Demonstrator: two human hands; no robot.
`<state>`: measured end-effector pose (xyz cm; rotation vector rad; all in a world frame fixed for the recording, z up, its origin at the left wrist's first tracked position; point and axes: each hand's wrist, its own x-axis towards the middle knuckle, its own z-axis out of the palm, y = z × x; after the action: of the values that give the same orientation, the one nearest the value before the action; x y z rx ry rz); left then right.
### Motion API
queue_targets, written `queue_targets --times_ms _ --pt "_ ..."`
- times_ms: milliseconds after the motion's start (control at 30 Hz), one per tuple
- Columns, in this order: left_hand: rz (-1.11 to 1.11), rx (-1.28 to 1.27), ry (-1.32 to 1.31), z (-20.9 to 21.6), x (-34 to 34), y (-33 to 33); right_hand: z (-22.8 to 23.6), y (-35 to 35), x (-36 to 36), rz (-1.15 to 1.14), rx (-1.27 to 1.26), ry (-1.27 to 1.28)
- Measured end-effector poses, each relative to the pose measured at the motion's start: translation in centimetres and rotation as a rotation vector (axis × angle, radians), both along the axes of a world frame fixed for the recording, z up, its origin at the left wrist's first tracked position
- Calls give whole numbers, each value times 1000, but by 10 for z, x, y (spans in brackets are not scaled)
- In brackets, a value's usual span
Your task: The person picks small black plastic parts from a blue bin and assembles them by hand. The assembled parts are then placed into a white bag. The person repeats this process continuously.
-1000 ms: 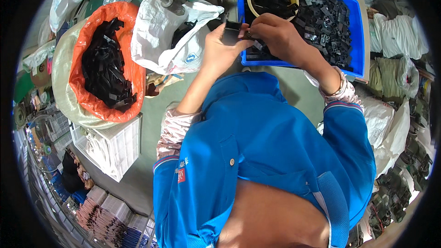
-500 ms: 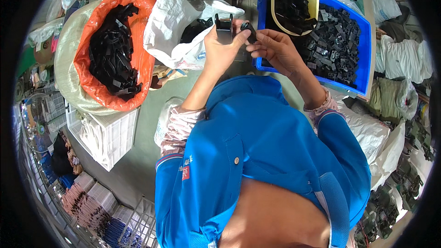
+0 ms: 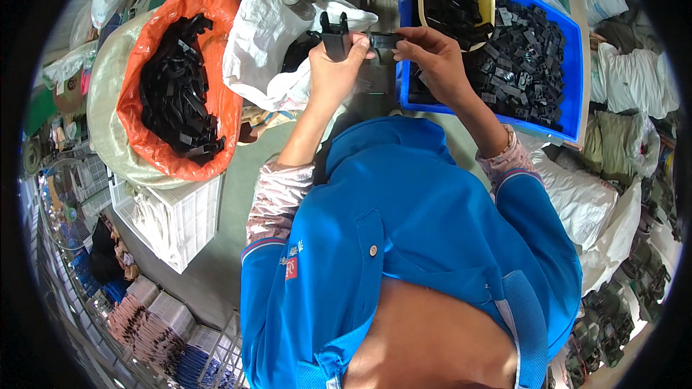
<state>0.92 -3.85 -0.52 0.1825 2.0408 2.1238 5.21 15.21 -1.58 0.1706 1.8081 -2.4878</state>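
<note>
"In your left hand (image 3: pixel 334 70), what sits there?"
"A black bracket (image 3: pixel 335 45), gripped, jutting out away from me."
"And the right hand (image 3: pixel 437 61)?"
"I pinch a small black piece (image 3: pixel 385 41) by its right end; the other lies just beside my left hand."

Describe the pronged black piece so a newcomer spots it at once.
Find the open white sack, upper left; at its right edge is the left hand. It holds an upright black piece topped by two prongs, unlike the slimmer dark piece in the right hand.
</note>
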Motion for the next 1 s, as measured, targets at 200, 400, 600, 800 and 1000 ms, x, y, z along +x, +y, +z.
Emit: queue_targets --times_ms 200,400,600,800,1000 --pt "-26 261 -105 -9 -5 4 -2 10 -6 2 -111 -109" --pt "-137 417 -258 -3 -8 -18 6 27 -4 22 -138 -140" --pt "-297 337 -413 5 -5 -28 23 45 -11 90 -198 -30" --pt "-445 225 -342 16 6 -17 39 49 -21 129 -21 36" --pt "-522 208 -370 15 13 -13 33 49 -22 165 139 36"
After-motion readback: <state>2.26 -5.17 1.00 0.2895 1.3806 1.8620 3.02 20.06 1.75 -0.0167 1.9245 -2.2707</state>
